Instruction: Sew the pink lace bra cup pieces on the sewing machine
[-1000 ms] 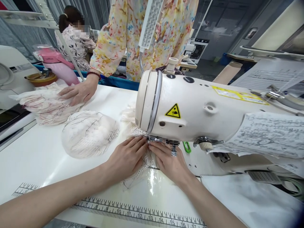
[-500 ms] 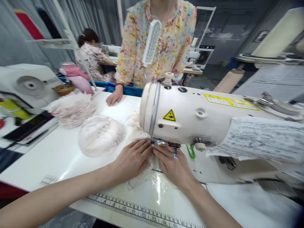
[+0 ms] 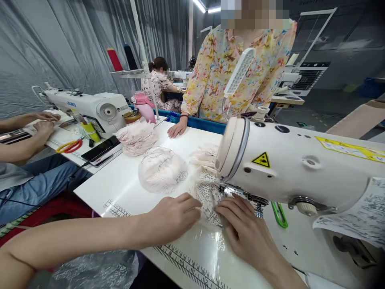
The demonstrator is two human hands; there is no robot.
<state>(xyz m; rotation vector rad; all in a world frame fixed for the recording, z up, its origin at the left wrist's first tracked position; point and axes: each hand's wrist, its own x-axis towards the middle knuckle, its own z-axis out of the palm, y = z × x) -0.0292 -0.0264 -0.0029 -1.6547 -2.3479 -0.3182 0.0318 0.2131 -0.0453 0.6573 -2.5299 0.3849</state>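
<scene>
Cream lace fabric (image 3: 207, 196) lies gathered under the presser foot (image 3: 230, 190) of a white sewing machine (image 3: 270, 160). At its left edge my left hand (image 3: 177, 216) is closed, fingertips pinching the lace. My right hand (image 3: 249, 228) is on the other side, close below the needle area, its bent fingers together on the lace edge; the thumb is partly hidden. Left of the machine sits a rounded bundle of pale sheer fabric (image 3: 162, 170), with a pinkish ruffled pile (image 3: 136, 136) behind it.
A green thread snipper (image 3: 279, 214) lies by the machine base. Across the table stands a person in a floral blouse, one hand (image 3: 177, 128) on the tabletop. At left are a phone (image 3: 100, 150), orange-handled scissors (image 3: 69, 146), another sewing machine (image 3: 90, 106) and another person's hands (image 3: 45, 122). A pink bottle (image 3: 144, 106) stands behind.
The view has swung left, revealing the neighbouring worker. My hands have moved apart and back from the needle area, and more of the lace shows between them.
</scene>
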